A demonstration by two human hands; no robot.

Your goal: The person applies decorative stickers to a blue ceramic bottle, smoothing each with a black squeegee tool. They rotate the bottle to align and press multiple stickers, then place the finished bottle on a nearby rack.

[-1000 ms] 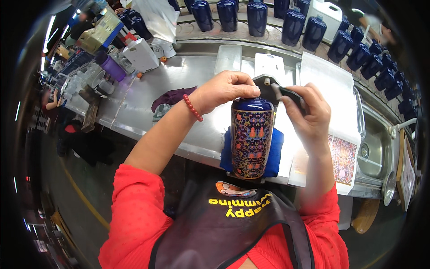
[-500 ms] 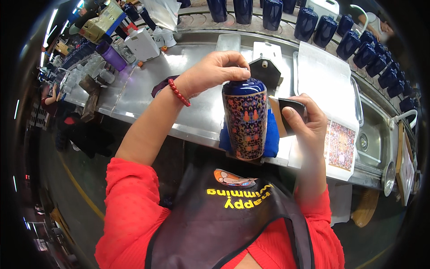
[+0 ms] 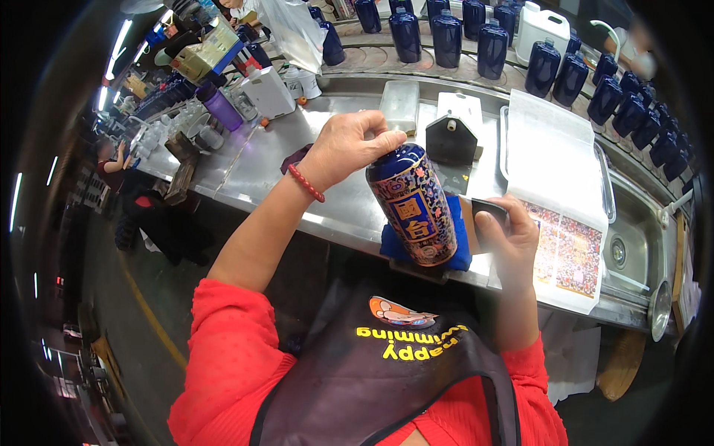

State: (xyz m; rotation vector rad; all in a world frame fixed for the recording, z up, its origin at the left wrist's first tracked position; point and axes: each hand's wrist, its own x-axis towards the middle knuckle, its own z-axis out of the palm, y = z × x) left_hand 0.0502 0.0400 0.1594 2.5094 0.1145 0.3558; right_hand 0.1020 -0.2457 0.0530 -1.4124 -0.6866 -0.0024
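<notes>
Patterned bottle point(image 3: 413, 209) held at the neck, leaning over a blue cloth point(image 3: 462, 241)

Far left of the patterned bottle, on the metal worktop point(image 3: 256, 167), a purple flask point(image 3: 221, 109) slants, with a white box point(image 3: 269, 94) near its right side. Closer to the bottle, a dark purple cloth point(image 3: 296, 157) lies partly hidden behind the wrist, which wears a red bead bracelet point(image 3: 306, 183).

The person's left hand point(image 3: 353, 145) pinches the bottle's neck between thumb and fingers. The bottle tilts, its top toward the left, its lower part in front of the blue cloth at the worktop's near edge; whether the two touch cannot be told.

Beyond the bottle, slightly right, stands a dark angular block point(image 3: 451, 140). Just right of the bottle, the right hand point(image 3: 509, 232) grips a flat dark tool point(image 3: 487, 210) with a tan blade, whose contact with the bottle is unclear. Farther right lie white paper point(image 3: 550, 145) and colourful printed sheets point(image 3: 580, 249), then a metal sink point(image 3: 621, 253). Dark blue bottles point(image 3: 446, 41) line the area behind, reaching far right of the patterned one.
</notes>
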